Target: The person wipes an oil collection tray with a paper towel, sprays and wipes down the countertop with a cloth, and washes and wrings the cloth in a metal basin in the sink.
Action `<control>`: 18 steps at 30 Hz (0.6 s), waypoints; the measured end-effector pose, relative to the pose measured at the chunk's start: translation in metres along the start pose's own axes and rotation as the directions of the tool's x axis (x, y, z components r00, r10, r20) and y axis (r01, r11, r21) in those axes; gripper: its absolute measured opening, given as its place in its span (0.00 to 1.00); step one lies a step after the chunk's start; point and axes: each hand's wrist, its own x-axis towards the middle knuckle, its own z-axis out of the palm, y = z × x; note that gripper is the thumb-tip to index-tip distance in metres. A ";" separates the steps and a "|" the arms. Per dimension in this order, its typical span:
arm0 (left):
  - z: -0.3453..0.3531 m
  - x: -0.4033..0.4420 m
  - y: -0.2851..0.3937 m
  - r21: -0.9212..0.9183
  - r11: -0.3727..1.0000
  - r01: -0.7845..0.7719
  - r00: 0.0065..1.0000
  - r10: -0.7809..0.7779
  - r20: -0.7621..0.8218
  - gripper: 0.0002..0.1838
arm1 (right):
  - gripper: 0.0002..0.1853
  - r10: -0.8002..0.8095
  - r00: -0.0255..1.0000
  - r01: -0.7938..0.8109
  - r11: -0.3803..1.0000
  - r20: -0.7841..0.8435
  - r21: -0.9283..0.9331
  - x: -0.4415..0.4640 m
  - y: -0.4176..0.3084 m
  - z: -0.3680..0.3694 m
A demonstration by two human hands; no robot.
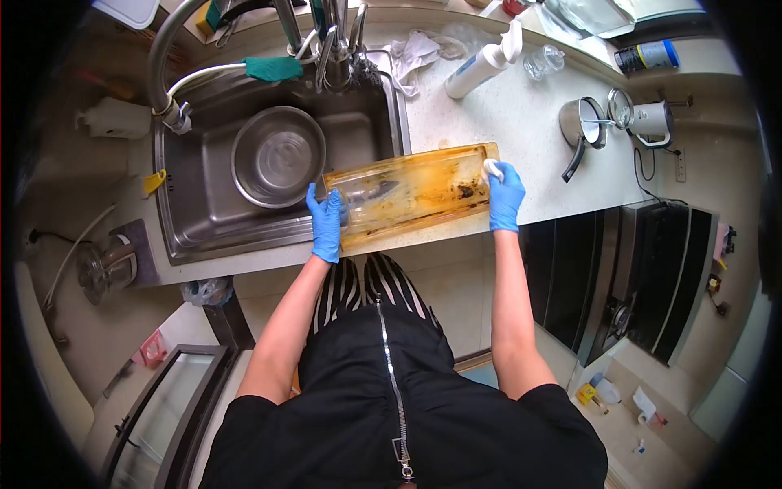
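Note:
A long, shallow rectangular tray point(415, 194), see-through and smeared with brown-yellow grease, lies tilted across the sink's right edge and the counter. Dark, burnt-looking residue sits near its right end. My left hand point(326, 224), in a blue glove, grips the tray's left end, with the thumb and fingers at its edge. Over the right end, my right hand point(507, 198), also gloved in blue, is closed on a small white wad point(492, 169); whether it is cloth or sponge I cannot tell. The wad touches the tray's right end.
A metal bowl point(278, 155) sits in the steel sink point(167, 213), under a curved faucet point(155, 69). On the counter point(529, 163) stand a white spray bottle point(481, 69), a crumpled cloth point(414, 59), a clear jar point(543, 62), a small saucepan point(582, 122) and a kettle point(653, 122).

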 end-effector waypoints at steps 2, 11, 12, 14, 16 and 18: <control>-0.001 0.001 -0.001 0.027 0.999 0.037 0.999 -0.038 0.021 0.26 | 0.07 -0.112 0.994 0.109 0.986 -0.016 -0.122 0.009 0.018 0.027; 0.004 -0.004 -0.003 0.231 0.969 0.085 0.996 -0.086 -0.004 0.27 | 0.06 -0.003 0.991 -0.019 0.986 -0.131 -0.165 -0.003 0.017 0.081; 0.005 -0.005 -0.002 0.223 0.972 0.068 0.998 -0.066 -0.018 0.24 | 0.06 0.028 0.987 -0.046 0.993 -0.156 -0.113 -0.005 0.014 0.082; 0.007 -0.007 -0.001 0.214 0.975 0.055 0.998 -0.049 -0.032 0.22 | 0.06 0.094 0.988 -0.103 0.992 -0.120 -0.069 -0.010 0.007 0.083; 0.009 -0.007 0.000 0.239 0.971 0.034 0.998 -0.021 -0.056 0.23 | 0.07 0.151 0.987 -0.157 0.982 -0.063 -0.106 -0.012 0.006 0.086; 0.009 -0.007 0.000 0.249 0.967 0.050 0.998 -0.037 -0.054 0.22 | 0.07 0.132 0.991 -0.134 0.986 -0.031 -0.103 -0.017 -0.007 0.086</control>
